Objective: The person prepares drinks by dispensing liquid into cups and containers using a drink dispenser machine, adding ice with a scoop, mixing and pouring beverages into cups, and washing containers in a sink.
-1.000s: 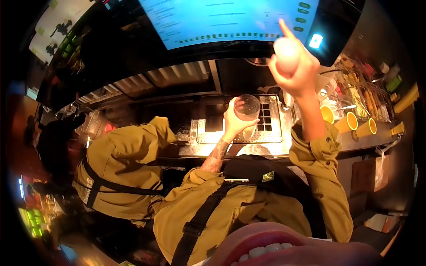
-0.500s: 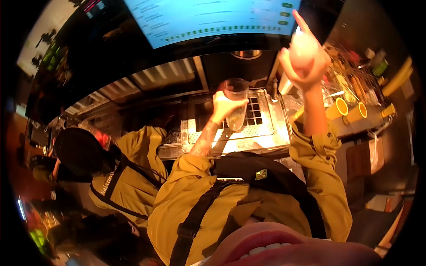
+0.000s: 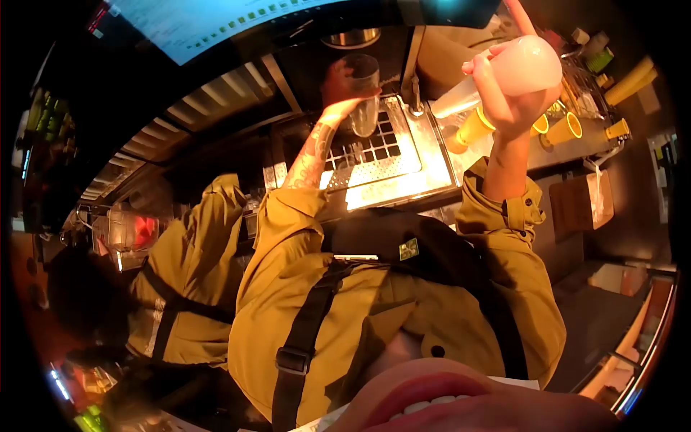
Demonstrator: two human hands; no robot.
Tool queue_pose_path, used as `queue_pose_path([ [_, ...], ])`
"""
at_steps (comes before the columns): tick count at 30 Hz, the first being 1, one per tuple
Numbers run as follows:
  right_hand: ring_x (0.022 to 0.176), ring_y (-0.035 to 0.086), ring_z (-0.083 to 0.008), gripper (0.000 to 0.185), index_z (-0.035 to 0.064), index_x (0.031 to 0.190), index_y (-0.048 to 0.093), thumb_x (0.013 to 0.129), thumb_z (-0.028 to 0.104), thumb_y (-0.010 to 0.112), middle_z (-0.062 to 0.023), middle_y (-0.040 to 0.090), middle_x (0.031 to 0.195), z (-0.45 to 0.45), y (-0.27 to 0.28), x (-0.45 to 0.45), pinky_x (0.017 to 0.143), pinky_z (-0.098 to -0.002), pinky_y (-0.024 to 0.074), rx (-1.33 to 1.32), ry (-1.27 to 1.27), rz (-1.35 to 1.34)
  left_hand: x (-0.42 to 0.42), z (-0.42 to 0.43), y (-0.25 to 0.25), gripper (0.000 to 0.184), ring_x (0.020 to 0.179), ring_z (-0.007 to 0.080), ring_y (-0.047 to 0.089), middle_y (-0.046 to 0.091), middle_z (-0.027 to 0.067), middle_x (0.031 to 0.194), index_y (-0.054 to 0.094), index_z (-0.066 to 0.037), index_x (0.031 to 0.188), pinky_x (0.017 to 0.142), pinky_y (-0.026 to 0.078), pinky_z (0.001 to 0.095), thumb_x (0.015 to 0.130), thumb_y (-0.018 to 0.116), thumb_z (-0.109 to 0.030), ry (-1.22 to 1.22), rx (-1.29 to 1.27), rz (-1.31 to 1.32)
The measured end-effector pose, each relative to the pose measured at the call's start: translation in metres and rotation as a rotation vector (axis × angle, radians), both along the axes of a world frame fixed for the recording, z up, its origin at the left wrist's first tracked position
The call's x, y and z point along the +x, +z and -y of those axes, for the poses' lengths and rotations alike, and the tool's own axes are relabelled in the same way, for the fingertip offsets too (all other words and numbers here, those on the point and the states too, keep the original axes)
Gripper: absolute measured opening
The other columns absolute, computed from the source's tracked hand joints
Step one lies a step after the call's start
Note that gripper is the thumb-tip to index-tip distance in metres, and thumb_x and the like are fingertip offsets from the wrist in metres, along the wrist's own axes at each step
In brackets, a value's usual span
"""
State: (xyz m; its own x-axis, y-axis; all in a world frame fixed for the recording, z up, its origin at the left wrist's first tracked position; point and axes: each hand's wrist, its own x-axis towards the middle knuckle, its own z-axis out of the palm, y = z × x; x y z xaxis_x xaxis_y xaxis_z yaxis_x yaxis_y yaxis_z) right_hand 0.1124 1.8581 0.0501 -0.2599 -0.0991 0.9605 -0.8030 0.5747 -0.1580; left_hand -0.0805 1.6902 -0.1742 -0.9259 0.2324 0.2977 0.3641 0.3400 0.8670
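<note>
My left hand (image 3: 338, 97) is wrapped round a tall clear cup (image 3: 365, 121), held over the metal drip tray with its rim up. The cup looks largely see-through; I cannot tell what is in it. Raised on the right, my right hand (image 3: 517, 115) grips a pale, rounded container (image 3: 534, 65) whose exact kind does not show. Its index finger points up towards the screen's edge. A white cylinder (image 3: 455, 99) lies just left of that hand; whether it joins the container I cannot tell.
A lit screen (image 3: 216, 21) hangs above the drip tray (image 3: 381, 191). Several yellow cups (image 3: 563, 130) stand on the right counter. At my left a co-worker's mustard sleeve (image 3: 194, 216) is close by, near a clear container (image 3: 133, 229) with something red.
My view has tilted, shifting the counter upward and leftward in the picture. My right hand has turned, showing more of the pale container. My left hand still holds the clear cup.
</note>
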Motion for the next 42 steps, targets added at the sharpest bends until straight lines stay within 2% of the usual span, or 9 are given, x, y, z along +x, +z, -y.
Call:
queue_pose_path([
  [1, 0.061, 0.066, -0.0199, 0.011, -0.0111, 0.077, 0.055, 0.069, -0.014, 0.061, -0.0343, 0.052, 0.119, 0.019, 0.001, 0.012, 0.053, -0.0259, 0.0529, -0.176, 0.136, 0.052, 0.002, -0.001, -0.001, 0.100, 0.099, 0.0229, 0.062, 0.060, 0.0156, 0.113, 0.042, 0.001, 0.125, 0.086, 0.052, 0.0352, 0.046, 0.094, -0.033, -0.012, 0.046, -0.016],
  [5, 0.062, 0.063, -0.0148, 0.010, -0.0118, 0.073, 0.054, 0.069, -0.010, 0.062, -0.0355, 0.053, 0.119, 0.014, -0.009, 0.019, 0.054, -0.0249, 0.0515, -0.225, -0.097, 0.180, -0.001, 0.000, -0.007, 0.096, 0.096, 0.0219, 0.061, 0.061, 0.0151, 0.109, 0.044, 0.001, 0.123, 0.084, 0.052, 0.0337, 0.048, 0.093, -0.031, -0.022, 0.069, -0.227],
  [11, 0.064, 0.063, -0.0234, 0.015, 0.0059, 0.075, 0.063, 0.060, 0.004, 0.063, -0.0072, 0.063, 0.073, 0.017, 0.020, -0.013, 0.072, -0.0332, 0.0555, 0.172, -0.279, -0.116, -0.009, -0.003, 0.003, 0.096, 0.093, 0.0223, 0.061, 0.061, 0.0155, 0.107, 0.043, 0.000, 0.123, 0.082, 0.051, 0.0345, 0.046, 0.093, -0.030, -0.001, 0.089, -0.127],
  [20, 0.082, 0.066, -0.0273, 0.035, 0.0082, 0.095, 0.069, 0.060, 0.010, 0.067, -0.0151, 0.067, 0.100, 0.019, 0.028, -0.061, 0.070, -0.0302, 0.0541, 0.099, -0.208, -0.222, -0.008, 0.000, 0.017, 0.099, 0.100, 0.0244, 0.062, 0.061, 0.0169, 0.112, 0.043, 0.000, 0.123, 0.087, 0.050, 0.0347, 0.045, 0.092, -0.038, 0.025, 0.027, -0.138],
  [23, 0.057, 0.059, -0.0198, 0.033, -0.0011, 0.099, 0.066, 0.067, 0.006, 0.063, -0.0107, 0.061, 0.074, 0.027, 0.029, -0.025, 0.052, -0.0280, 0.0501, 0.250, -0.486, -0.214, -0.024, -0.001, -0.003, 0.099, 0.102, 0.0244, 0.062, 0.062, 0.0162, 0.114, 0.044, -0.001, 0.123, 0.088, 0.050, 0.0343, 0.045, 0.091, -0.038, 0.026, 0.055, -0.189],
  [29, 0.074, 0.068, -0.0252, 0.015, 0.0018, 0.063, 0.055, 0.056, 0.008, 0.066, -0.0221, 0.065, 0.108, -0.009, -0.030, -0.003, 0.062, -0.0277, 0.0524, 0.016, -0.275, -0.109, -0.009, -0.001, 0.013, 0.097, 0.100, 0.0253, 0.062, 0.062, 0.0156, 0.112, 0.044, -0.001, 0.122, 0.086, 0.051, 0.0355, 0.045, 0.092, -0.036, 0.054, 0.033, -0.098],
  [36, 0.083, 0.069, -0.0343, 0.015, 0.0007, 0.064, 0.051, 0.058, 0.004, 0.064, -0.0286, 0.066, 0.096, -0.010, -0.098, 0.035, 0.069, -0.0302, 0.0536, -0.158, -0.278, 0.138, -0.016, -0.001, -0.026, 0.100, 0.104, 0.0226, 0.059, 0.058, 0.0146, 0.116, 0.039, -0.001, 0.128, 0.087, 0.050, 0.0344, 0.049, 0.093, -0.031, 0.024, 0.058, -0.076],
  [40, 0.058, 0.064, -0.0176, 0.014, -0.0012, 0.070, 0.052, 0.061, -0.007, 0.060, -0.0320, 0.061, 0.107, -0.004, -0.131, 0.044, 0.052, -0.0251, 0.0492, -0.282, -0.155, 0.259, -0.020, 0.001, -0.065, 0.103, 0.110, 0.0241, 0.056, 0.054, 0.0146, 0.118, 0.035, -0.002, 0.130, 0.090, 0.049, 0.0367, 0.049, 0.093, -0.028, -0.041, 0.122, -0.128],
  [42, 0.058, 0.063, -0.0167, 0.015, -0.0016, 0.073, 0.054, 0.061, -0.006, 0.060, -0.0262, 0.065, 0.097, -0.007, -0.139, 0.038, 0.051, -0.0257, 0.0497, -0.106, -0.150, 0.148, -0.018, 0.000, -0.068, 0.106, 0.111, 0.0249, 0.055, 0.054, 0.0147, 0.119, 0.032, -0.002, 0.132, 0.091, 0.048, 0.0374, 0.049, 0.093, -0.028, -0.044, 0.129, -0.143],
])
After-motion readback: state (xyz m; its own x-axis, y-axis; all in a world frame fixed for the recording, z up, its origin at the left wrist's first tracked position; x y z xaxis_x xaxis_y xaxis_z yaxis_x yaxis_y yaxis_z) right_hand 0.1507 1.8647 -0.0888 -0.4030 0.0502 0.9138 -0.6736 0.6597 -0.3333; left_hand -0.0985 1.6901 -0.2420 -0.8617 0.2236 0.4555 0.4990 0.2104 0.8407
